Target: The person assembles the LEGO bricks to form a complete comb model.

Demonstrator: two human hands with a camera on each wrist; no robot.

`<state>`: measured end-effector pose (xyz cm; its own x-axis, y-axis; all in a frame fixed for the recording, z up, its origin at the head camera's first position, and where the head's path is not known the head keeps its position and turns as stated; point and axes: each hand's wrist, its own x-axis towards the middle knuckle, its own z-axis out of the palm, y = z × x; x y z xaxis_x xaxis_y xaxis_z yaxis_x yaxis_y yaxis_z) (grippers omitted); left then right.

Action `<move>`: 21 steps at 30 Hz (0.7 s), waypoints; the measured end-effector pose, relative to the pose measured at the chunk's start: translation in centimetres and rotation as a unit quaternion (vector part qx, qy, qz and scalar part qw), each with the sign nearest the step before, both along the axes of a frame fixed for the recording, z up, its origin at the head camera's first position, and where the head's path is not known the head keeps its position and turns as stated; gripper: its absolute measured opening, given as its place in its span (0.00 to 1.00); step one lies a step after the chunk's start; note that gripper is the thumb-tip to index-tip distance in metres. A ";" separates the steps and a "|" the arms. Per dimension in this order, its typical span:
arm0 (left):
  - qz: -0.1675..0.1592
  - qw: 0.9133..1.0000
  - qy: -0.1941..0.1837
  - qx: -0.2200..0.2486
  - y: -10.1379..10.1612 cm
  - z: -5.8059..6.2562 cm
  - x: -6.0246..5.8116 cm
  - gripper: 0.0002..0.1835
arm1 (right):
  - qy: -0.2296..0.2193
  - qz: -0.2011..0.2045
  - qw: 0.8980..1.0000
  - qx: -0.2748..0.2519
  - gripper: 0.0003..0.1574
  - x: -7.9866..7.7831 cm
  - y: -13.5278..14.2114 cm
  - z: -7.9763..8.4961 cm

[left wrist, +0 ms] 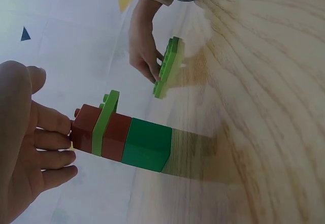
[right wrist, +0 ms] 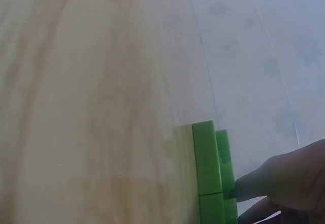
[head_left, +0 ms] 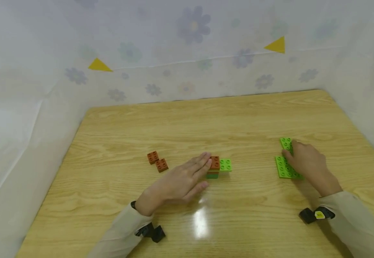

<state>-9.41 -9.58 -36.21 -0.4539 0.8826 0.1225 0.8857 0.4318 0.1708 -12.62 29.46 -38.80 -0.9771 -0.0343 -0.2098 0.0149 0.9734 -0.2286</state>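
A small stack stands upright on the table: a dark green brick (left wrist: 147,142) at the bottom, a reddish-brown brick, a light green plate (head_left: 225,165) jutting to the right, and a reddish-brown brick (head_left: 215,163) on top. My left hand (head_left: 182,179) touches the top brick with nearly straight fingers, the thumb apart from it. To the right, my right hand (head_left: 307,163) has its thumb and curled fingers on the light green plates (head_left: 283,167), pinching at one. Its fingers partly hide these plates, which show edge to edge in the right wrist view.
Two loose reddish-brown bricks (head_left: 157,161) lie corner to corner left of the stack. The wooden table (head_left: 187,125) ends at a pale flowered sheet (head_left: 187,79) behind, with sheeting at both sides.
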 end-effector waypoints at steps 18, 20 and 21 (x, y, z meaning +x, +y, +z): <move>0.000 0.998 0.045 -0.042 0.0 0.0 -0.1 0.35 | 0.123 0.056 0.991 -0.024 0.26 0.0 0.0 -0.4; -0.002 0.998 0.048 -0.042 0.0 0.0 -0.2 0.35 | 0.140 0.066 0.988 -0.030 0.27 0.0 -0.2 -0.5; -0.003 0.998 0.049 -0.042 0.0 0.0 -0.2 0.35 | 0.149 0.071 0.986 -0.032 0.27 0.0 -0.2 -0.5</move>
<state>-9.60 -9.61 -36.25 -0.4385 0.8941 0.0912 0.8987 0.4360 0.0468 -12.61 29.22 -39.32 -0.9795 -0.1785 0.0934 -0.1972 0.9445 -0.2628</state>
